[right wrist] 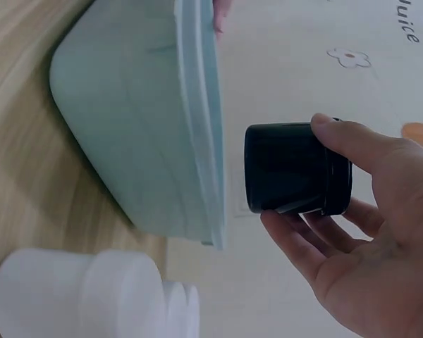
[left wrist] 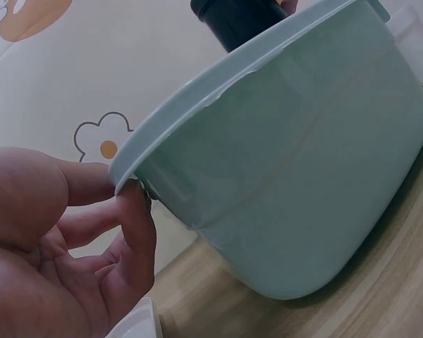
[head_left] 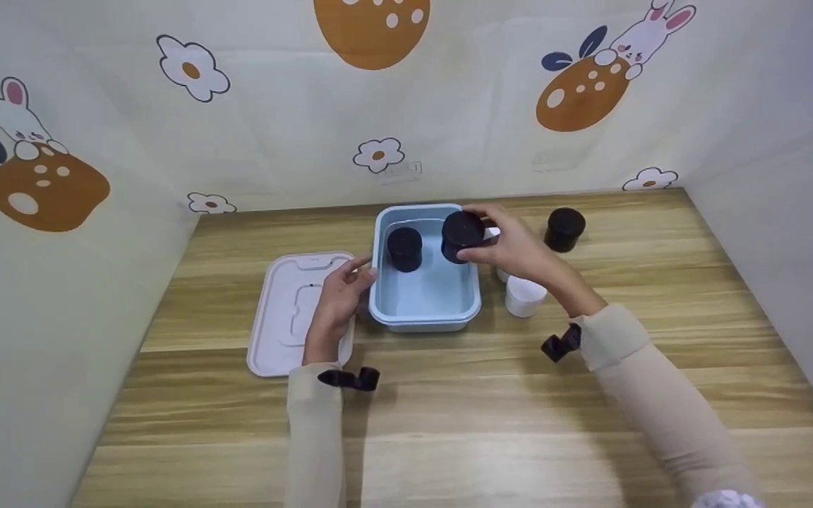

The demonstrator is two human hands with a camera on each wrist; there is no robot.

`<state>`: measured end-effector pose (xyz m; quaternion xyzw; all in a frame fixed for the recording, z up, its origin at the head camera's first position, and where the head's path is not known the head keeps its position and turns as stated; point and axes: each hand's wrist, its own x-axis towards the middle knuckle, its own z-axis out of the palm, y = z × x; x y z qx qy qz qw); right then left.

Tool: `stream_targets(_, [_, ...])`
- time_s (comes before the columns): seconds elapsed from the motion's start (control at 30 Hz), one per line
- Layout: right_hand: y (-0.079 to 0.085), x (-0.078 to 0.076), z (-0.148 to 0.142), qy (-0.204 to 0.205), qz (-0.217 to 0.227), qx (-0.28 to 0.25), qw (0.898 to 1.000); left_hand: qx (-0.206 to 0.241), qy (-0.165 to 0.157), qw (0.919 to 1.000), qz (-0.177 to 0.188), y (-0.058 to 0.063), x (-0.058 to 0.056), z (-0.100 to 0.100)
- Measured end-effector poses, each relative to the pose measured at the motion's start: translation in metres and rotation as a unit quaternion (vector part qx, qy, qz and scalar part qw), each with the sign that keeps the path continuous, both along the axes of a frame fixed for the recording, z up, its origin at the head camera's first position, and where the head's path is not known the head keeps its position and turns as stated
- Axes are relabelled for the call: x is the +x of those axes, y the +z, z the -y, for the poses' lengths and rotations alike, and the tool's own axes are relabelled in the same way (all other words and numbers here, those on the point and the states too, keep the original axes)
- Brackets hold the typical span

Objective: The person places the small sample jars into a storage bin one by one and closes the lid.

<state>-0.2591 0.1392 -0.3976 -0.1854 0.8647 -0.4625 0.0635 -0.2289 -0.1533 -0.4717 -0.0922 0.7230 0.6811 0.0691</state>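
A light blue plastic storage box (head_left: 424, 319) stands uncovered on the table. My left hand (head_left: 336, 300) pinches its left rim, thumb on top and fingers underneath in the left wrist view. My right hand (head_left: 516, 247) grips a black lidded jar (right wrist: 289, 169) between thumb and fingers, holding it above the right part of the box. Inside the box, toward the back left, another black jar (head_left: 405, 250) stands upright.
The white box lid (head_left: 276, 346) lies left of the box, partly under my left forearm. White jars (head_left: 525, 296) stand close to the box's right side, some hidden by my right hand. A black jar (head_left: 564, 229) stands farther back right. Patterned curtains (head_left: 272, 141) surround the table.
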Motion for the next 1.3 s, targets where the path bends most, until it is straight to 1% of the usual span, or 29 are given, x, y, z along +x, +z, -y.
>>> stream_targets(0.07, [-0.003, 0.000, 0.006, -0.002, -0.004, 0.007, 1.000, -0.005, 0.000, 1.0000, 0.007, 0.001, -0.001, -0.001])
stream_targets(0.23, [-0.012, 0.002, 0.022, 0.003, -0.012, -0.003, 1.000, -0.009, -0.002, 0.9998, 0.020, 0.002, -0.001, -0.001])
stream_targets(0.37, [-0.018, 0.003, 0.034, 0.006, -0.018, 0.005, 1.000, -0.010, -0.004, 0.9998, 0.018, 0.001, -0.001, -0.001])
stream_targets(0.57, [-0.026, 0.004, 0.050, 0.027, 0.009, 0.017, 0.999, -0.004, 0.000, 0.9999, 0.014, -0.001, 0.000, -0.001])
stream_targets(0.63, [-0.028, 0.004, 0.054, 0.030, 0.010, 0.032, 0.999, -0.001, 0.001, 0.9999, 0.014, -0.001, 0.000, -0.001])
stream_targets(0.83, [-0.033, 0.004, 0.064, 0.044, -0.011, 0.080, 0.996, 0.011, 0.002, 0.9999, 0.010, -0.002, -0.001, -0.003])
stream_targets(1.03, [-0.034, 0.006, 0.076, 0.054, -0.001, 0.104, 0.993, 0.021, 0.005, 0.9998, 0.001, -0.005, 0.000, -0.002])
stream_targets(1.2, [-0.034, 0.006, 0.084, 0.042, 0.004, 0.122, 0.992, 0.020, 0.006, 0.9998, 0.003, -0.004, 0.000, -0.001])
stream_targets(1.3, [-0.036, 0.004, 0.087, 0.031, 0.006, 0.129, 0.991, 0.018, 0.002, 0.9998, -0.003, -0.003, 0.000, 0.000])
